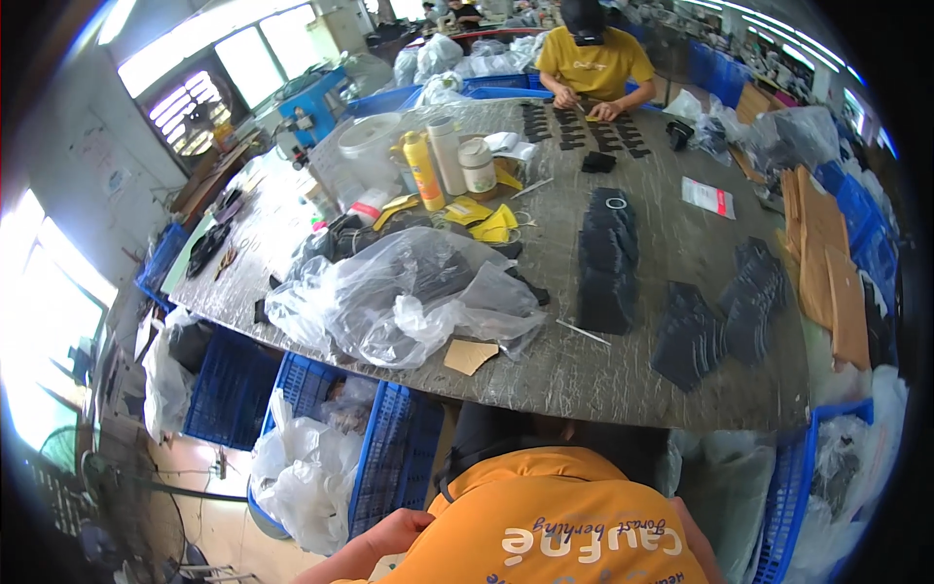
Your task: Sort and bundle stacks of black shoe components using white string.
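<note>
Beside the side of my orange shirt [584, 496], below the table edge, is my left hand [401, 531]. Its fingers look curled against the cloth; what they hold, if anything, is hidden. Of my right arm only a strip of skin shows at the shirt's other side, and the hand is out of sight. Neither hand touches the worktable [525, 380]. On it ahead of me lie a long row of overlapped dark fabric pieces [605, 268] with a white ring [616, 203] on top, and two more fanned stacks, one nearer [687, 336] and one to the right [754, 302].
A large clear plastic bag [409, 297] covers the table's left part, before a yellow bottle [422, 170], a white jar [477, 165] and yellow pieces [494, 224]. Across, a person [595, 63] handles small black pieces. Blue crates [389, 457] stand below, cardboard [827, 263] at right.
</note>
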{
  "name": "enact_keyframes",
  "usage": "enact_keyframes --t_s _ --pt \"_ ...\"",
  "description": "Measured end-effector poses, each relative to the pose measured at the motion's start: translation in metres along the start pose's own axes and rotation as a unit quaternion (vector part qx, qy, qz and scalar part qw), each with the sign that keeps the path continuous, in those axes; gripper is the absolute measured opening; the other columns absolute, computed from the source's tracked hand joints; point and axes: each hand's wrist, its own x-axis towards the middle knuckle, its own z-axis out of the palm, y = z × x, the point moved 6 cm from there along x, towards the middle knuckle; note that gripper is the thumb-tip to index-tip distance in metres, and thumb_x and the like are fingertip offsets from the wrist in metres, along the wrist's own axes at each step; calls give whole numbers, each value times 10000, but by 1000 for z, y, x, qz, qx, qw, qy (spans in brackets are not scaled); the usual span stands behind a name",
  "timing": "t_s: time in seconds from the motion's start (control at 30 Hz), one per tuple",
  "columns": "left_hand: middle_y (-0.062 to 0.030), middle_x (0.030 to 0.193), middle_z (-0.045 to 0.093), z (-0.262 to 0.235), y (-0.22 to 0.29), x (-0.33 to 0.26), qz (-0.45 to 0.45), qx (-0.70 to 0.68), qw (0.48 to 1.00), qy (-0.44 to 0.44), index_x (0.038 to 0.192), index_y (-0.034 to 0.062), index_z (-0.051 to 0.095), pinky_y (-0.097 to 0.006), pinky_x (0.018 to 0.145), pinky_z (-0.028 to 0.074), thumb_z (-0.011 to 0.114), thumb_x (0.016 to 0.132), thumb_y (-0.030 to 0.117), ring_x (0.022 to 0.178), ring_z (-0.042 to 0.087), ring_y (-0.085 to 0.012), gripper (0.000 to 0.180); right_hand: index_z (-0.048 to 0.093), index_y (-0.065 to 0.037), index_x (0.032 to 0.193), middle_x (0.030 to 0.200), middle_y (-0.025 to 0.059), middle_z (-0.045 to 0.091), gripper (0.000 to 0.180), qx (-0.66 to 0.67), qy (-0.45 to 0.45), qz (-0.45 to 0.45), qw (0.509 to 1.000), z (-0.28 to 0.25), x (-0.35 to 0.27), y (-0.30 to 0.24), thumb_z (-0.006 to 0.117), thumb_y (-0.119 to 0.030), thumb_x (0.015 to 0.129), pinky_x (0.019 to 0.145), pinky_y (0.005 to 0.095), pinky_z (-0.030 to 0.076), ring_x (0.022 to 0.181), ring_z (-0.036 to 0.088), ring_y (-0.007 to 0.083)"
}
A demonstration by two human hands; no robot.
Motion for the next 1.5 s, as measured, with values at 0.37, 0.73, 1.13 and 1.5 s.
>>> enact_keyframes --t_s 0.37,0.73,1.13,1.5 --pt "-121 780 625 14 85 4 246 207 936 141 862 -3 645 -318 644 492 616 802 64 741 619 -233 94 672 -46 975 843 123 677 251 47 -95 47 993 13 1 18 640 -222 799 659 330 510 717 649 281" --pt "-130 822 644 -20 229 78 344 606 704 138 857 68 690 -366 674 505 655 776 193 766 625 -301 154 676 -97 760 723 98 658 182 -344 -218 -67 911 -96 114 -174 692 -277 735 601 375 492 659 631 257" --pt "-73 1322 496 -72 284 210 477 647 552 223 1135 193 627 -492 1051 285 683 753 324 1275 393 -281 408 601 -59 788 842 95 578 76 -327 238 -155 901 -38 306 -173 640 -113 751 701 419 490 826 580 278" --pt "-82 1033 630 -161 313 236 515 580 550 310 947 98 648 -493 975 379 569 770 57 1028 557 -294 199 565 -48 864 747 77 581 132 -93 291 -191 933 -62 293 -216 664 -31 778 618 332 473 686 570 221"
